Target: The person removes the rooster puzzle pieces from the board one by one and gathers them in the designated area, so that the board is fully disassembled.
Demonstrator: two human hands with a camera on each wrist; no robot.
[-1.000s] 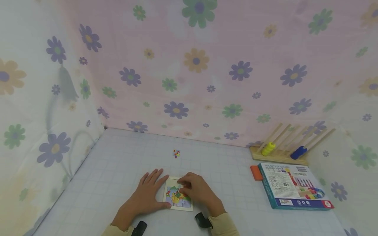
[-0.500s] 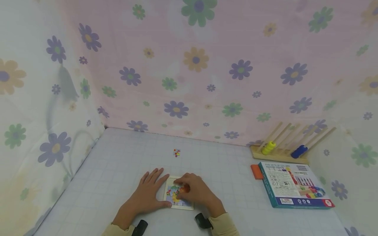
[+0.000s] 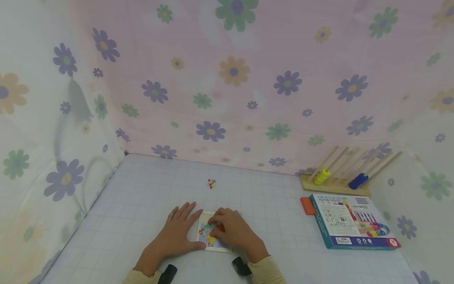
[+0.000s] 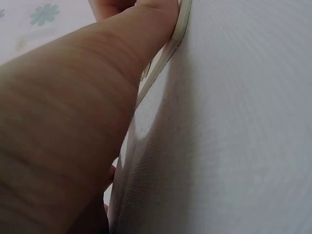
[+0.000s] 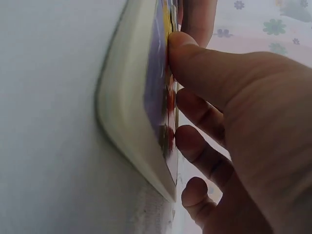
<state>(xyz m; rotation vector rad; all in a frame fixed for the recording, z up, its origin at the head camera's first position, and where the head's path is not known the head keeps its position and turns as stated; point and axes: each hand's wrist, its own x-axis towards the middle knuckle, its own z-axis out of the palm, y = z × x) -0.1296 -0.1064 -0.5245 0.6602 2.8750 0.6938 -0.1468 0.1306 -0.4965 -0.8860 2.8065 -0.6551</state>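
Note:
A small jigsaw puzzle (image 3: pixel 205 232) with a colourful picture lies in a pale frame (image 3: pixel 213 249) on the table. My left hand (image 3: pixel 177 233) is spread at its left side, with the thumb at the frame's lower left corner and the index finger near the upper left. Over the puzzle's right part, my right hand (image 3: pixel 234 228) bends its fingers and pinches an orange-red puzzle piece (image 3: pixel 220 228), partly hidden by the fingers. In the right wrist view the thumb (image 5: pixel 183 53) and fingertips sit right at the picture surface. One loose puzzle piece (image 3: pixel 211 183) lies beyond the frame.
At the right lies a flat printed box (image 3: pixel 354 223), with an orange block (image 3: pixel 307 206) at its left side. Behind it stands a wooden peg rack (image 3: pixel 335 187) with yellow beads (image 3: pixel 322 177) and blue beads (image 3: pixel 358 181). Flowered cloth (image 3: pixel 248 118) walls the table.
My right hand has shifted slightly over the puzzle, its fingers opening wider and then drawing together again around the orange-red piece. The left hand stays at the frame.

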